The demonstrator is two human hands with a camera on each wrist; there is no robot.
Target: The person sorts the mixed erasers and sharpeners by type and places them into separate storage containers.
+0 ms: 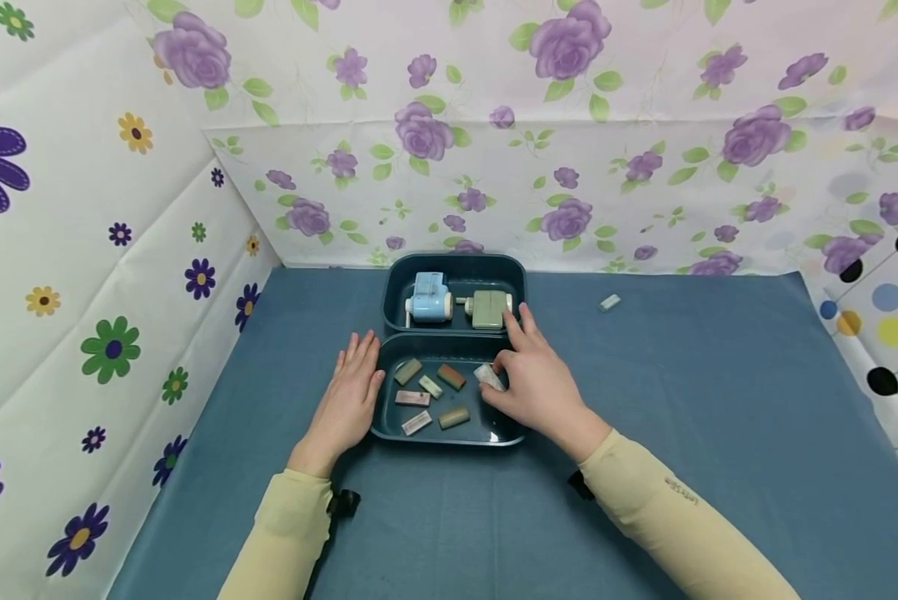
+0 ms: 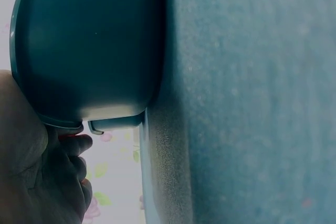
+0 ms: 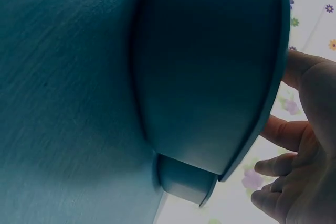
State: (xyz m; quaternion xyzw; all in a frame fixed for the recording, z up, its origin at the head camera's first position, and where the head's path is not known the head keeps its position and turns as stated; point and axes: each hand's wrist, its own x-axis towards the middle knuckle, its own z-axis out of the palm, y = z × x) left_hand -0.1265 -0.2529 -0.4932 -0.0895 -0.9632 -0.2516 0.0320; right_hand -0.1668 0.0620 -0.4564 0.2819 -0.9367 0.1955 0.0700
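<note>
The right hand (image 1: 535, 383) pinches a pale eraser (image 1: 489, 377) at the near tray's (image 1: 449, 437) right side (long axis slanting far-left); the left hand (image 1: 347, 396), fingers spread, rests flat outside its left rim.

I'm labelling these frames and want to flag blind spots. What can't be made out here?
- Pale eraser under the right hand: head view, fingers cover most of it, so the grip is unclear.
- Contents of the near dark teal plastic tray: both wrist views show only its outer wall.
- Small pale block on the blue cloth: head view, too small to identify.
- Left hand: left wrist view, cut off by the edge.
</note>
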